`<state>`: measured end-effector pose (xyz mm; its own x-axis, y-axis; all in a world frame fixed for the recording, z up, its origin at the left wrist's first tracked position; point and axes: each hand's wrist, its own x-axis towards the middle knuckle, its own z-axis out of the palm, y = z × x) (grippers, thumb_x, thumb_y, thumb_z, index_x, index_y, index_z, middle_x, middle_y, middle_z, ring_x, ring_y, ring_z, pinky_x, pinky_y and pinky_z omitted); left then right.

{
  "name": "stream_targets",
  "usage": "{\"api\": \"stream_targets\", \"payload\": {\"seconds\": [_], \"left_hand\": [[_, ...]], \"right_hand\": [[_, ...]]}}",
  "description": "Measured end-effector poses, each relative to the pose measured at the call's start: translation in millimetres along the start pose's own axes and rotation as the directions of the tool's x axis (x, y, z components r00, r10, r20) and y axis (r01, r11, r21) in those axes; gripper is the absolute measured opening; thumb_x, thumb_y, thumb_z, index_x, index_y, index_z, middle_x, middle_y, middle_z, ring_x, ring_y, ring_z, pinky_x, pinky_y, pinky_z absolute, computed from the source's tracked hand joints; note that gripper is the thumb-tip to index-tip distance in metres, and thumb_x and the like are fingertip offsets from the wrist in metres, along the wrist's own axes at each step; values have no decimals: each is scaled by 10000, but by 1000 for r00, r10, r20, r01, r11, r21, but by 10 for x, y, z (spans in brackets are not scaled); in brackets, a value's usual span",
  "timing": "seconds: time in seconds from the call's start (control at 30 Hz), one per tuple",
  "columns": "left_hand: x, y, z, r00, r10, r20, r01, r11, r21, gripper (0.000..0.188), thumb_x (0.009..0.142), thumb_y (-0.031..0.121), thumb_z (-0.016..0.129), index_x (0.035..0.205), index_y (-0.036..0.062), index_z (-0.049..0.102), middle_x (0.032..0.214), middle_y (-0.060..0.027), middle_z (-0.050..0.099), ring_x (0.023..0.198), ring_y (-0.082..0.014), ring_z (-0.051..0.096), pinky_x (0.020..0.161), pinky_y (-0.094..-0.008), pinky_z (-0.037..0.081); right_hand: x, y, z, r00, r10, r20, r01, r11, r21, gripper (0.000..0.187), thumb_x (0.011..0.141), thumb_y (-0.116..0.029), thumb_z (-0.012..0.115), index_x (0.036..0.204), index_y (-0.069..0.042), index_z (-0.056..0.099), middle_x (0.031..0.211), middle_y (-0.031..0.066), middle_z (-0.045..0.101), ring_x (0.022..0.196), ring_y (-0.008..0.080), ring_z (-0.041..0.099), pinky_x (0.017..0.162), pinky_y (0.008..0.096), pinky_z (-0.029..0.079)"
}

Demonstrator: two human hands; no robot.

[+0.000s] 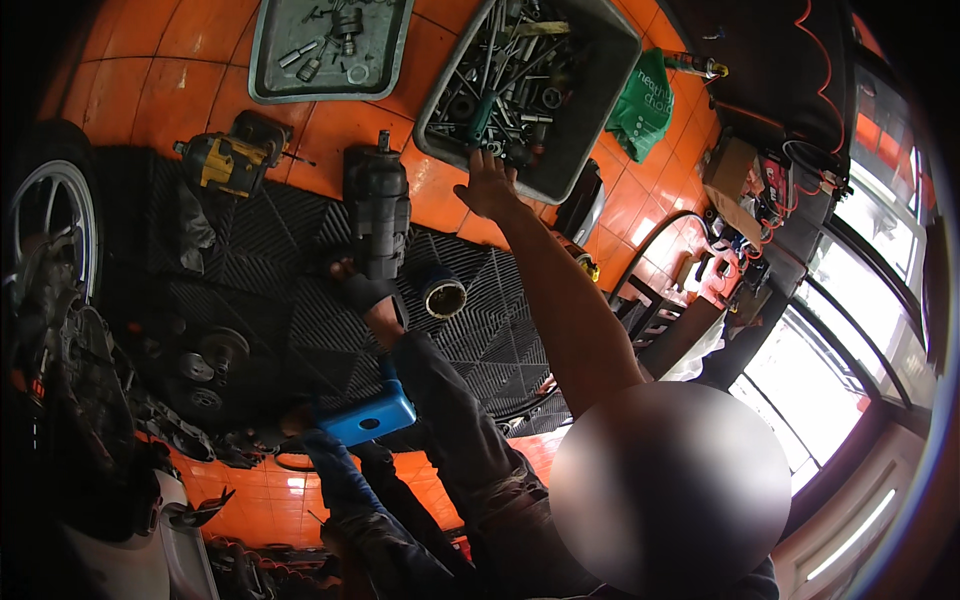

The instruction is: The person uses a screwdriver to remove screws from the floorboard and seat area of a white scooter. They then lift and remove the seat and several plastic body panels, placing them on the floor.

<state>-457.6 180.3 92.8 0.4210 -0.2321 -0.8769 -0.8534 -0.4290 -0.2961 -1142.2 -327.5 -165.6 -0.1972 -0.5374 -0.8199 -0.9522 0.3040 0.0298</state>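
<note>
My right hand (487, 188) reaches out with fingers spread, palm down, over the near rim of a grey plastic bin (600, 90). Its fingertips are close to a green-handled tool (482, 118); whether they touch it I cannot tell. Wrenches, sockets and loose metal parts fill the bin. Left of my hand, a bulky black impact wrench (378, 195) points its square drive away from me. A short cylindrical sleeve (445, 297) lies on the black mat below. My left hand does not show.
A metal tray (325, 93) holds sockets. A yellow-black power tool (228, 160) lies below it. At left are a motorcycle wheel (62, 235) and dark engine parts (95, 370). A green bag (640, 112) sits beside the bin. Outstretched legs and a blue plastic piece (370, 420) occupy the foreground.
</note>
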Motion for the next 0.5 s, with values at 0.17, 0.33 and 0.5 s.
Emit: {"api": "stream_targets", "payload": {"seconds": [0.17,0.33,0.5], "left_hand": [[64,37,-6,1000,-2,4,2,1000,-6,355,956,308,511,1082,17,671,935,-210,666,879,-385,649,797,-493,524],[110,45,-9,1000,-13,1,13,1000,-13,355,957,311,514,1082,18,671,931,-208,665,875,-383,650,796,-493,524],[44,93,61,999,-39,1,40,998,-38,355,958,314,517,1082,19,672,927,-206,664,870,-381,651,796,-493,524]], "right_hand": [[-11,-21,-46,1000,8,26,-8,1000,-7,868,925,-444,618,1537,-14,176,1508,201,307,1412,356,306,1123,586,251],[-6,-8,-13,1000,11,1,-11,1000,-11,874,918,-432,620,1546,-36,159,1517,197,284,1421,356,289,1114,592,261],[133,159,-21,999,-34,-34,42,964,261,645,919,-292,579,1468,-33,361,1413,196,466,1327,329,434,1066,505,358]]}}
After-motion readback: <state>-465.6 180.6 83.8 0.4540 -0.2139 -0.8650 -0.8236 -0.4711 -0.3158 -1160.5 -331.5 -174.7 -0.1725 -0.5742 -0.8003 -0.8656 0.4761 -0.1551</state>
